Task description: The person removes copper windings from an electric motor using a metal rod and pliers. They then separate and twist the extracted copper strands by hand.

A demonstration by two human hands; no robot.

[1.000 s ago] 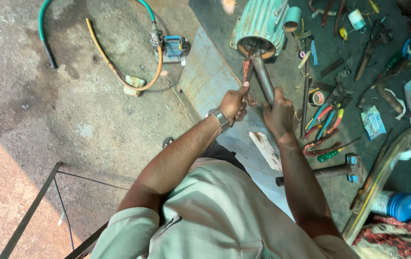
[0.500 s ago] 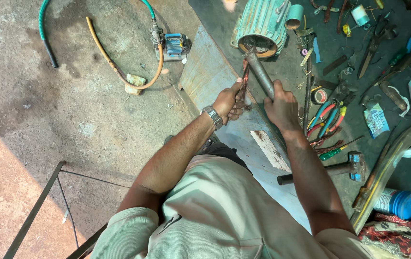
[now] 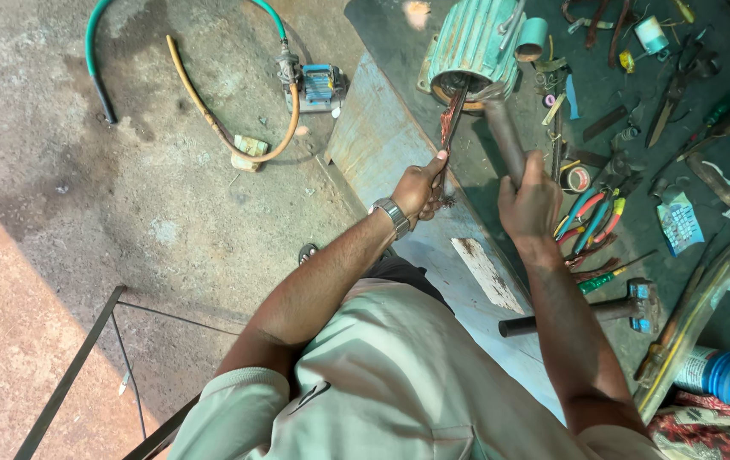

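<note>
A green ribbed electric motor housing (image 3: 470,47) stands on the floor at the top middle. My left hand (image 3: 420,189), with a wristwatch on the wrist, grips a bundle of copper winding wire (image 3: 451,128) that runs into the housing's open end. My right hand (image 3: 529,204) is closed around a grey metal pipe (image 3: 501,128) whose far end reaches the housing's rim. Both arms stretch forward over a slanted blue-grey metal sheet (image 3: 377,140).
A hammer (image 3: 591,311), coloured pliers (image 3: 591,221), tape rolls (image 3: 576,177) and several other tools lie scattered on the right. A small blue pump (image 3: 318,85) with green and orange hoses sits at the upper left. A blue-capped bottle (image 3: 727,375) lies at the lower right, a metal frame (image 3: 83,366) at the lower left.
The view has shifted slightly. Both hands stay on the copper wire and the pipe, which now reach a little further up toward the motor housing.
</note>
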